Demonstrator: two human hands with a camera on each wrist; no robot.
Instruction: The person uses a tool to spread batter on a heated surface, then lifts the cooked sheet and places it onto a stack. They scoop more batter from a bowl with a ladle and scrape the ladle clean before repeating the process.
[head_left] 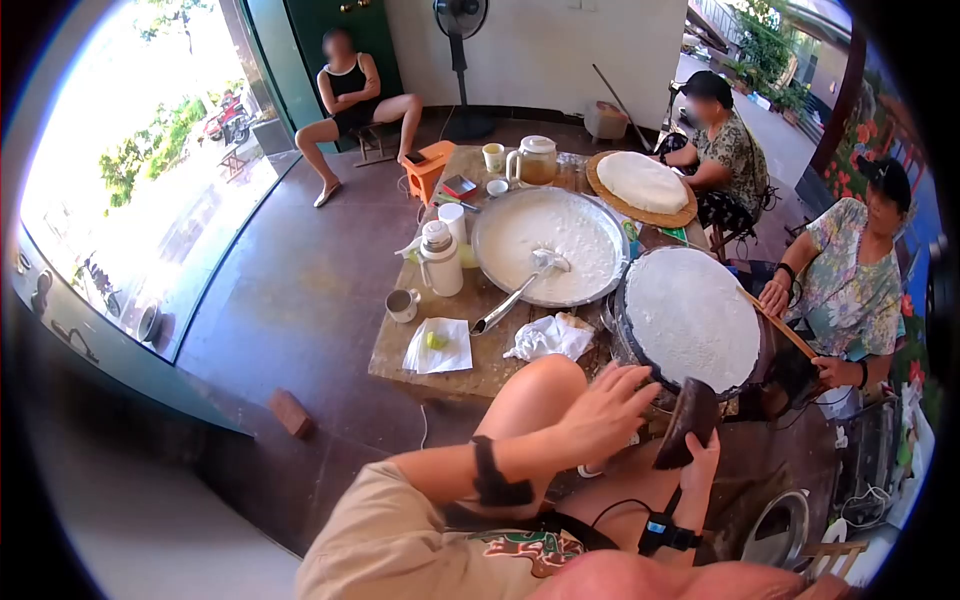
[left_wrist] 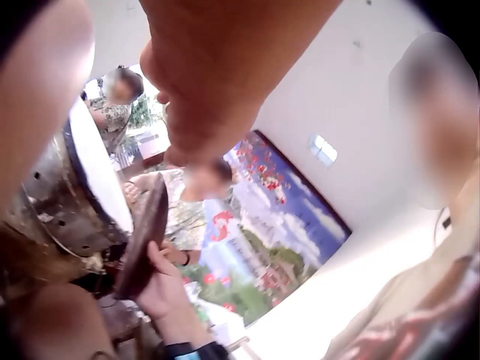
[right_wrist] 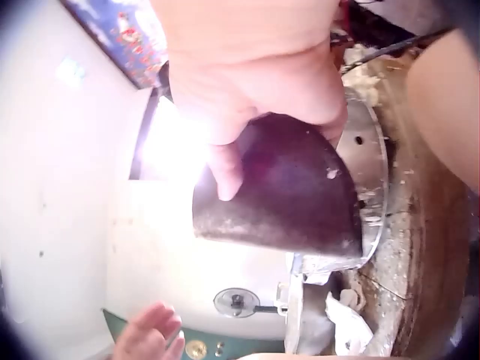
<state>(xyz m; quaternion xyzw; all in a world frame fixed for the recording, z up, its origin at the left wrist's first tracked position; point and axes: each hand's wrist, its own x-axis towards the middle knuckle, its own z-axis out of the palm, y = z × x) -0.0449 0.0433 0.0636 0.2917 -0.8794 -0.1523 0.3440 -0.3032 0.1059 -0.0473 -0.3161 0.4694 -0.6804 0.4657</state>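
Note:
My right hand point(head_left: 703, 455) grips a dark brown, bowl-shaped scoop point(head_left: 686, 420) by its lower edge, holding it upright just beside the near side of a round steamer drum point(head_left: 640, 355). The drum is topped with a flat white sheet point(head_left: 690, 315). In the right wrist view my thumb point(right_wrist: 225, 169) curls over the scoop point(right_wrist: 281, 187). The left hand point(head_left: 605, 405) hovers with fingers spread above my knee, just left of the scoop, holding nothing. The left wrist view shows the scoop point(left_wrist: 142, 240) edge-on against the drum point(left_wrist: 67, 202).
On the low wooden table point(head_left: 400, 350) stand a wide metal basin of white batter point(head_left: 548, 245) with a ladle point(head_left: 515, 295), a thermos jug point(head_left: 440, 258), cups and a crumpled cloth point(head_left: 548, 338). A person at right holds a long stick point(head_left: 775, 320) over the drum. A woven tray point(head_left: 642, 185) lies beyond.

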